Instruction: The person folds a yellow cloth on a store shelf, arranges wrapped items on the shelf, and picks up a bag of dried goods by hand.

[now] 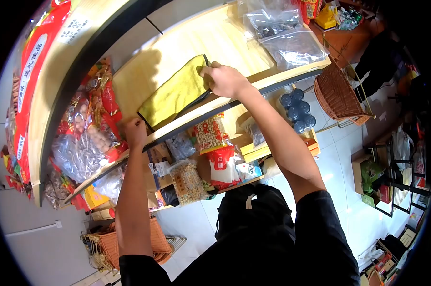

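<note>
A yellow-green cloth (175, 93) with a dark edge is stretched over the pale wooden shelf (253, 81). At its upper right corner my right hand (222, 80) is closed on the cloth. My left hand (133, 131) is closed in a fist at the shelf's front edge, by the cloth's lower left corner; its fingers seem to pinch that corner. Red and clear packets (89, 124) lie on the shelf just left of my left hand. Clear plastic bags (291, 43) rest at the shelf's right end, beyond my right hand.
A lower shelf holds bagged nuts (187, 181), a red and white bag (222, 164) and dark-capped bottles (296, 107). A curved upper shelf (89, 28) is at the left. Wicker baskets (337, 93) stand right and lower left. A black rack (391, 181) is on the right.
</note>
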Tool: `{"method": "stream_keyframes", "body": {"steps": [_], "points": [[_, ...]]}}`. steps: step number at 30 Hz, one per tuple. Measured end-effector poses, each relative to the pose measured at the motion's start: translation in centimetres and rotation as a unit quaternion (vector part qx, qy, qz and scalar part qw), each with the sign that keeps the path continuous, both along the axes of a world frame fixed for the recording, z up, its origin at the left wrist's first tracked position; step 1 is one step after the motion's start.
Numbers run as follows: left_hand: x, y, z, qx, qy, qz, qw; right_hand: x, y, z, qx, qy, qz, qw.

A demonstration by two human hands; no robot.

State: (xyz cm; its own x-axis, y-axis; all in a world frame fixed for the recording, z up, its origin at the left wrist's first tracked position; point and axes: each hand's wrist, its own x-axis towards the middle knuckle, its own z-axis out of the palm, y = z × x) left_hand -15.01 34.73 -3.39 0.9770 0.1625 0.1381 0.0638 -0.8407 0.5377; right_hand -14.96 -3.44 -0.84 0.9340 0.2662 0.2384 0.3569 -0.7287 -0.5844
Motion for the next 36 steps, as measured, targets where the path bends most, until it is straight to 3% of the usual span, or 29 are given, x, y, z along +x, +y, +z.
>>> {"method": "stream_keyframes", "body": {"steps": [5, 7, 8, 13, 16, 27, 36], "points": [[0.2, 0.2, -0.4, -0.034, -0.027, -0.003, 0.999, 0.6, 0.0, -0.6, 0.088, -0.048, 0.002, 0.995], [-0.2, -0.7, 0.4, -0.064, -0.020, -0.002, 0.998, 0.8, 0.2, 0.2, 0.328, 0.058, -0.004, 0.943], [-0.5, -1.1, 0.7, -0.094, -0.008, -0.003, 0.996, 0.9, 0.4, -0.3, 0.381, 0.080, 0.030, 0.921], [-0.1, -0.5, -0.1, -0.081, 0.001, -0.010, 0.997, 0.8, 0.7, -0.9, 0.296, 0.087, 0.032, 0.951], [0.0, -0.2, -0.4, -0.068, -0.002, -0.006, 0.998, 0.0, 1.3, -0.2, 0.100, 0.070, -0.063, 0.990], [0.3, 0.5, -1.1, -0.045, 0.000, -0.015, 0.999, -0.4, 0.0, 0.8, 0.078, 0.112, -0.036, 0.990], [0.1, -0.3, -0.4, -0.122, 0.020, -0.009, 0.992, -1.4, 0.5, 0.6, 0.015, 0.077, -0.020, 0.997]]}}
